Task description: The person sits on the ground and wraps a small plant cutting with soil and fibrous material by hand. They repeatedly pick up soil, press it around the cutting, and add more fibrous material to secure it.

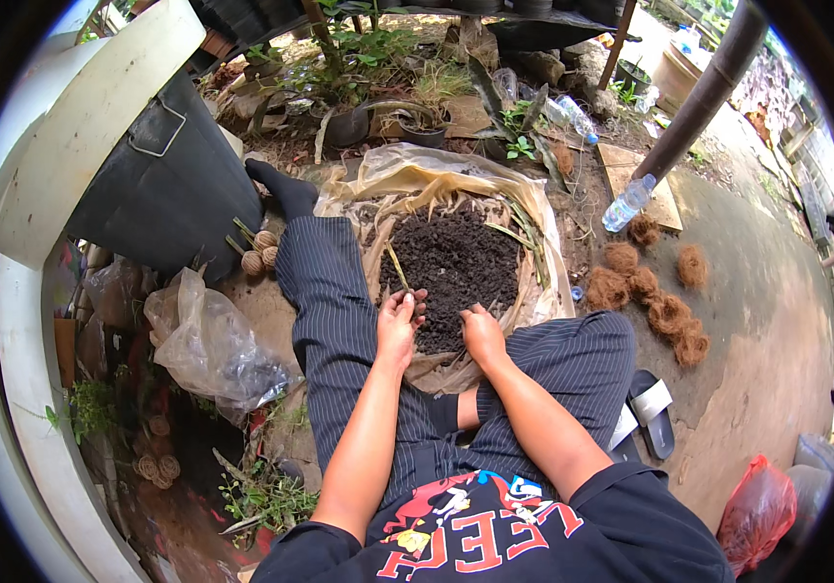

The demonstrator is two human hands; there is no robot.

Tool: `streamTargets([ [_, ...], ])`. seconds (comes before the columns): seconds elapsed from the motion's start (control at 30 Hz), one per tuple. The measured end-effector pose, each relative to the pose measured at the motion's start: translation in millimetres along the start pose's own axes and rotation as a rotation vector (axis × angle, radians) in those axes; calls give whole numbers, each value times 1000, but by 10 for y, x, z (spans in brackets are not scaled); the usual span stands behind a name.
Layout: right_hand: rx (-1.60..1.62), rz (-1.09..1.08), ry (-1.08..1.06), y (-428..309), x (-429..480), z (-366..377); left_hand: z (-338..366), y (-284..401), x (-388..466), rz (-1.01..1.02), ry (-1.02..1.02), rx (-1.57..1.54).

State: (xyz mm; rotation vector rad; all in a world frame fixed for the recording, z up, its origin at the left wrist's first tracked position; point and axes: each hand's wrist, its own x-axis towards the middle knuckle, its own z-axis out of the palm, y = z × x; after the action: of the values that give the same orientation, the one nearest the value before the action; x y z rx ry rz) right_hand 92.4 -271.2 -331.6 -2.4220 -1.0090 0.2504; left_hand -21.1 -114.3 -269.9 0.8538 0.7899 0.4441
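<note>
A thin green-yellow plant stem is held upright between the thumb and fingers of my left hand, over the left edge of the dark soil. My right hand touches the soil at its lower right, fingers curled downward; whether they hold anything is hidden. The dark crumbly soil lies heaped on a spread plastic sheet between my legs. More long green stems rest along the right side of the sheet. Several brown fibre balls and rings lie on the ground to the right.
Twine-wrapped balls with stems sit beside a big black bin at left. A clear plastic bag lies below it. Plastic bottle, bamboo pole, sandals and red bag are at right. Potted plants stand beyond.
</note>
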Motion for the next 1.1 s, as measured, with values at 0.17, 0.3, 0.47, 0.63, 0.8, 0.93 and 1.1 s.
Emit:
streamTargets([
  [0.17, -105, -342, 39, -231, 23, 209, 36, -14, 18, 24, -25, -89],
  [0.3, -287, -371, -85, -296, -24, 357, 35, -18, 5, 8, -79, -165],
  [0.47, -124, -234, -36, -293, 1, 408, 25, -13, 1, 25, -78, -175],
  [0.63, 397, 80, 175, -56, 219, 185, 4, 17, -38, -3, 11, -83],
  [0.8, 455, 329, 179, 191, 314, -18, 34, 34, -47, -10, 6, -82],
  [0.93, 210, 141, 104, 69, 178, 95, 62, -10, -23, -15, -54, -92],
  [1.1, 21, 59, 16, -32, 177, 213, 12, -21, -22, 45, -160, -34],
])
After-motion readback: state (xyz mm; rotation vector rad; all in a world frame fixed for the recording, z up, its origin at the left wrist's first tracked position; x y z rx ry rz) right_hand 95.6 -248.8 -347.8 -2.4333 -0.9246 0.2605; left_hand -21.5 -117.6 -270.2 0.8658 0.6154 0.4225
